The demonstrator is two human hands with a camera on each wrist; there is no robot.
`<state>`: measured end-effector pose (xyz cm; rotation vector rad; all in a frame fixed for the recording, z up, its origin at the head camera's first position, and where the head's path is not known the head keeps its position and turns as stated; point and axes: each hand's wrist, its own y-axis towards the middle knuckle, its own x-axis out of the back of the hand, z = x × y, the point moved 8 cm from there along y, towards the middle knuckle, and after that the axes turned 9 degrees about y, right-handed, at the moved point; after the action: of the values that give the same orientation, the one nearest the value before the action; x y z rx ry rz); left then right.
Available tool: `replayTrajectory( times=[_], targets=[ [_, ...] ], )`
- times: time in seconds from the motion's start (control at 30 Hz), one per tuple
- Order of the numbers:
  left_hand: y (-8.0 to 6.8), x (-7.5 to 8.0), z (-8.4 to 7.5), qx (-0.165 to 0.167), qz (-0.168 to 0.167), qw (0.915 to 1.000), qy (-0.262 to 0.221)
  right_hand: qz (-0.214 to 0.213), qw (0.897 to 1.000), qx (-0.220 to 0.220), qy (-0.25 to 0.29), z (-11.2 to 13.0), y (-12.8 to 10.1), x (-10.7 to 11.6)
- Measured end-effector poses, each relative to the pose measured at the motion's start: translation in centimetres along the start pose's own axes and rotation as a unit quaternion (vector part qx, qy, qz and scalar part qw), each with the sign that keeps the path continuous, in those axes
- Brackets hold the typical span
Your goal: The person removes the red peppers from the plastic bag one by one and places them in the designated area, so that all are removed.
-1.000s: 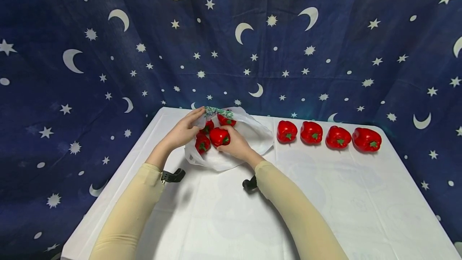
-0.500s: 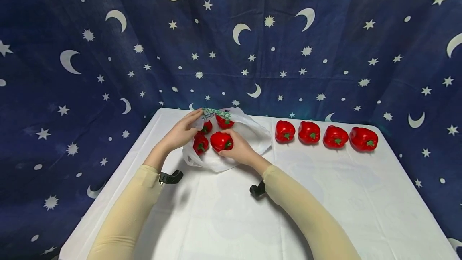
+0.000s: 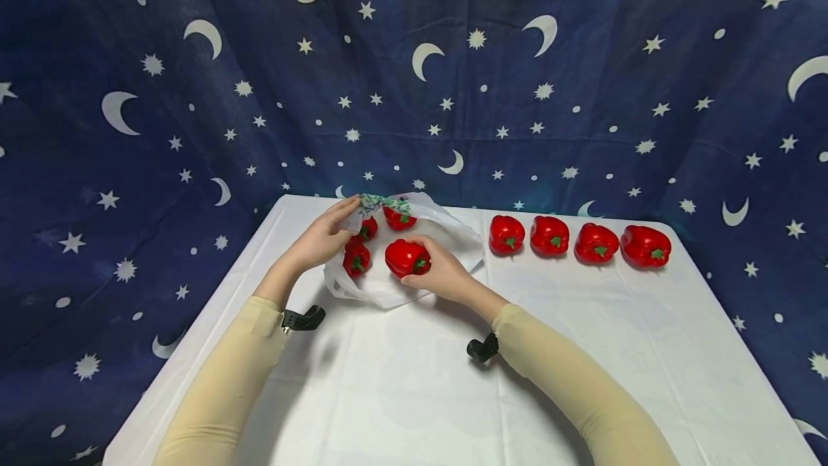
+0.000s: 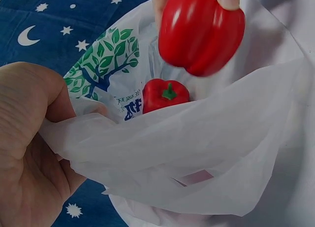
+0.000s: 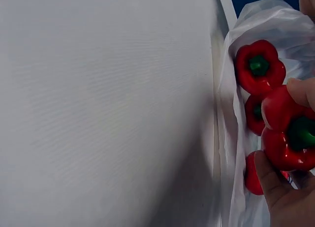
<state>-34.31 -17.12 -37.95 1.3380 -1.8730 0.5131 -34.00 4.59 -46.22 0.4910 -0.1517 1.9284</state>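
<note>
My right hand (image 3: 441,271) grips a red bell pepper (image 3: 407,258) over the open mouth of a white plastic bag (image 3: 453,239). Thumb and fingers clasp the pepper's sides, and its green stem points to the right in the head view. With my left hand (image 3: 321,234) I pinch the bag's left rim, the plastic folded between thumb and fingers in the left wrist view. Inside the bag lie 3 more red bell peppers, one of them a pepper (image 5: 260,65) with its stem showing. Green tree print (image 4: 108,59) marks the bag's far wall.
Several red bell peppers stand in a row to the right of the bag, the nearest pepper (image 3: 507,235) close to its edge. A white cloth covers the table (image 3: 401,394). Behind hangs a dark blue curtain (image 3: 388,56) with moons and stars.
My right hand has drawn the gripped pepper to the right and slightly nearer me, away from the other peppers in the bag. My left hand keeps its hold on the rim.
</note>
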Motion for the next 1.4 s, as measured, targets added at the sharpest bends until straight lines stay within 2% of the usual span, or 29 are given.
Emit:
replayTrajectory(
  times=[0.23, 0.53, 0.8, 1.2, 1.4],
  targets=[
    [-0.2, -0.1, 0.0, -0.008, 0.003, 0.9999, 0.008, -0.015, 1.000, 0.001, 0.018, 0.1, -1.9, 1.5],
    [-0.2, -0.1, 0.2, -0.010, 0.003, 0.9999, 0.005, -0.036, 0.998, -0.051, 0.024, -0.9, -4.1, 4.0],
    [-0.3, -0.1, 0.2, -0.010, 0.005, 0.9999, 0.001, -0.067, 0.996, -0.051, 0.030, -1.4, -6.2, 6.8],
    [-0.1, -0.3, 0.0, -0.009, 0.009, 0.9999, -0.002, -0.123, 0.988, -0.089, 0.015, -3.6, -9.6, 11.1],
    [-0.1, -0.3, -0.1, -0.010, 0.008, 0.9999, 0.002, -0.147, 0.984, -0.101, 0.004, -4.8, -10.8, 12.5]
  ],
)
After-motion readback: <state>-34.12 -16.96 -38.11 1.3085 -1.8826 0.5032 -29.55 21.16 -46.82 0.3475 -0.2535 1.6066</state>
